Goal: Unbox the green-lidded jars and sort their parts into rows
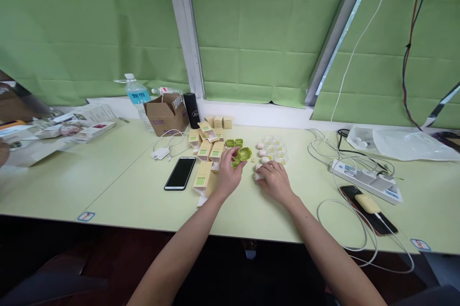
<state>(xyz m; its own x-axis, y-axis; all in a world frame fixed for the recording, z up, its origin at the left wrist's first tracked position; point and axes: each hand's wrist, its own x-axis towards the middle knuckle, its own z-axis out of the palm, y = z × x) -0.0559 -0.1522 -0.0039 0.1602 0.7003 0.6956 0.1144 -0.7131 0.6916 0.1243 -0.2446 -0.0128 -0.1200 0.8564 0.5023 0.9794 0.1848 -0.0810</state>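
My left hand (230, 171) pinches a small open green case (245, 153) by its near edge. More green cases (234, 143) sit just beyond it. Over on the right, the fingers of my right hand (276, 180) are closed around a small whitish cylinder (257, 175), partly covered by them. Similar pale pink and white pieces (261, 153) stand in a row past that hand, beside a clear plastic tray (278, 147) with yellow spots in it. Several small cream cartons (204, 176), some with open flaps, lie left of my left hand.
A black phone (180, 173), a white charger (160, 153), a brown cardboard box (166, 116), a black bottle (191, 110) and a water bottle (138, 97) stand left. On the right are a power strip (366, 181), loose cables and another phone (386, 223). Part of another person's hand (3, 152) shows far left.
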